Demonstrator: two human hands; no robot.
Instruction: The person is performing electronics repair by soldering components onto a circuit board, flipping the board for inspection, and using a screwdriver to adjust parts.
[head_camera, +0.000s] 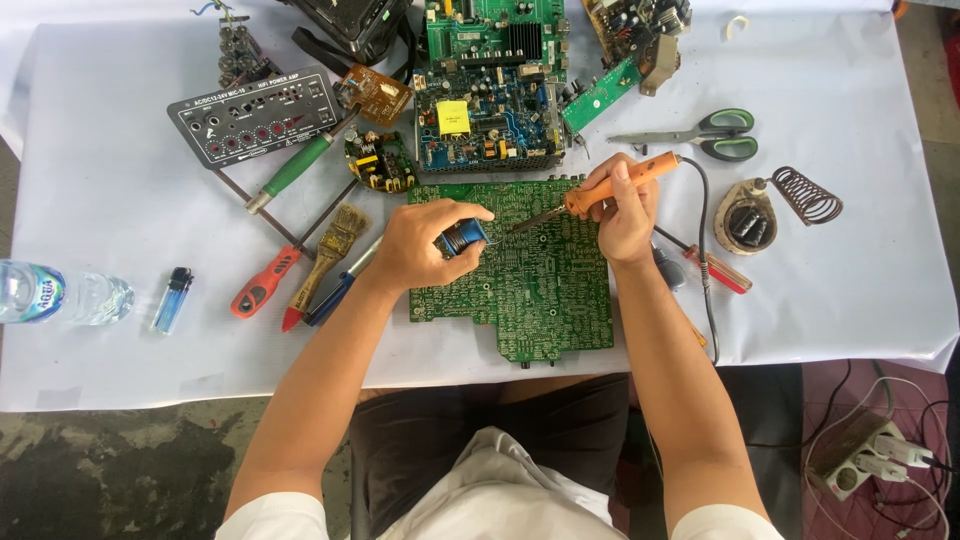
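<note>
A large green circuit board (530, 290) lies solder side up at the table's front edge. My left hand (425, 245) rests on its upper left part and grips a small dark blue spool (463, 238). My right hand (625, 205) holds an orange-handled soldering iron (620, 182) like a pen. Its metal tip points left and down toward the board, close to the spool. The iron's black cord (704, 250) runs down past my right forearm and off the table.
Behind the board lie more circuit boards (490, 100), a black amplifier panel (255, 115), scissors (715, 135) and a coil iron stand (770, 210). Screwdrivers (265, 285) and a brush (330, 250) lie at left, with a blue lighter (172, 300) and water bottle (60, 295). A power strip (865, 450) sits on the floor.
</note>
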